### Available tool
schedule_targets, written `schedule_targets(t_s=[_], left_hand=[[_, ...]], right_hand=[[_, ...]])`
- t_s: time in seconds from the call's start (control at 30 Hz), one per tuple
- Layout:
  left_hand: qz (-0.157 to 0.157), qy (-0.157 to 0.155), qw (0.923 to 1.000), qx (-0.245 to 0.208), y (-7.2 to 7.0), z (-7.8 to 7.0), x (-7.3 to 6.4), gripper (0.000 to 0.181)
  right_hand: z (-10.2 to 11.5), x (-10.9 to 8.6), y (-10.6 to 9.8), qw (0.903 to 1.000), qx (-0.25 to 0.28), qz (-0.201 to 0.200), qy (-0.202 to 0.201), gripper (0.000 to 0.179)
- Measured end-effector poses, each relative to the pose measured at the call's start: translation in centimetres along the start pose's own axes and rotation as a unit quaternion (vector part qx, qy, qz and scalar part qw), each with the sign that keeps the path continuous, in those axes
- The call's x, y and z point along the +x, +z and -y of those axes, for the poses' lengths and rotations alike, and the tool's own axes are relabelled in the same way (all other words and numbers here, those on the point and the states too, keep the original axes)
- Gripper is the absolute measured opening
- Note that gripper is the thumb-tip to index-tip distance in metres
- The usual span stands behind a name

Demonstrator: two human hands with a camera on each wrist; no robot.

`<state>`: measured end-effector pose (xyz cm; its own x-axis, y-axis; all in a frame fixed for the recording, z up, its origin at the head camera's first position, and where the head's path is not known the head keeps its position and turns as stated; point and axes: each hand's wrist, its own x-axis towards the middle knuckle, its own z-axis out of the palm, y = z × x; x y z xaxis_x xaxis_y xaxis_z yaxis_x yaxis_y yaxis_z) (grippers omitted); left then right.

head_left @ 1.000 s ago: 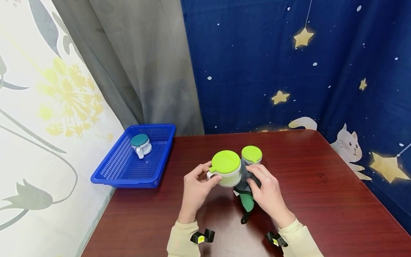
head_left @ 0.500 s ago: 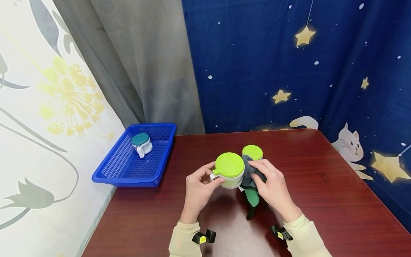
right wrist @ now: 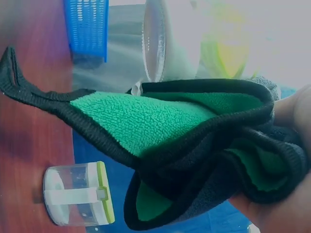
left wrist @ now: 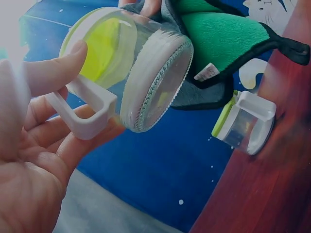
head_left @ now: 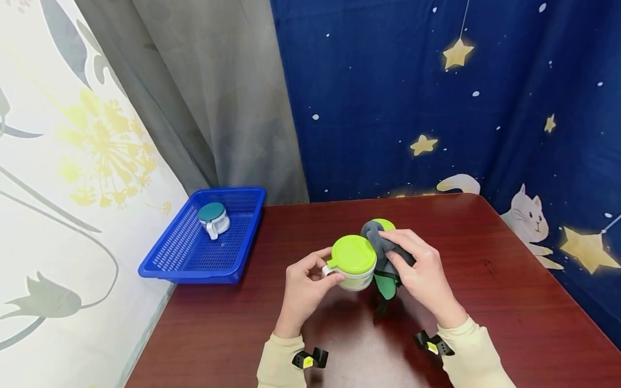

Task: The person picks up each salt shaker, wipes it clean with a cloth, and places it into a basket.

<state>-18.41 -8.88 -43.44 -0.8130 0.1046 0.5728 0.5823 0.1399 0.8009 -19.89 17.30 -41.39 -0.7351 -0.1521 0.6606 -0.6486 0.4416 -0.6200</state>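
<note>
So our lime-lidded jar (head_left: 353, 263) is up off the table (head_left: 485, 269) between both hands: left hand (head_left: 306, 285) gripping its handle (left wrist: 87, 130) side, right hand (head_left: 423, 270) pinching the grey-green cloth (head_left: 382, 249) at its other side. We'd guess we're mid-wipe; next probably calls for turning the jar.

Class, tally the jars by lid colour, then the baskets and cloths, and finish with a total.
Lime-lidded jars: 2
Teal-lidded jar: 1
Blue basket: 1
Grey-and-green cloth: 1
Total: 5
</note>
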Motion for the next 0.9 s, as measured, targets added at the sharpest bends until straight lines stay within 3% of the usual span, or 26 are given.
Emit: schedule_targets(t_s=[0.23,0.53,0.77,0.9], left_hand=[[0.003,0.011,0.9999,0.003,-0.6,0.6,0.1,0.027],[-0.029,0.002,0.9996,0.0,-0.9,0.7,-0.3,0.028],[-0.049,-0.013,0.9987,-0.01,-1.3,-0.9,-0.1,0.028],[-0.049,-0.011,0.9986,-0.015,-1.6,-1.9,-0.1,0.028]], right_hand=[[-0.3,-0.2,0.6,0.9996,-0.01,0.014,-0.024,0.054],[-0.6,-0.8,1.9,0.9989,-0.038,0.016,-0.025,0.047],[-1.5,-1.5,3.3,0.9919,-0.113,0.026,-0.053,0.038],[-1.8,-1.7,3.7,0.9888,-0.129,0.027,-0.071,0.038]])
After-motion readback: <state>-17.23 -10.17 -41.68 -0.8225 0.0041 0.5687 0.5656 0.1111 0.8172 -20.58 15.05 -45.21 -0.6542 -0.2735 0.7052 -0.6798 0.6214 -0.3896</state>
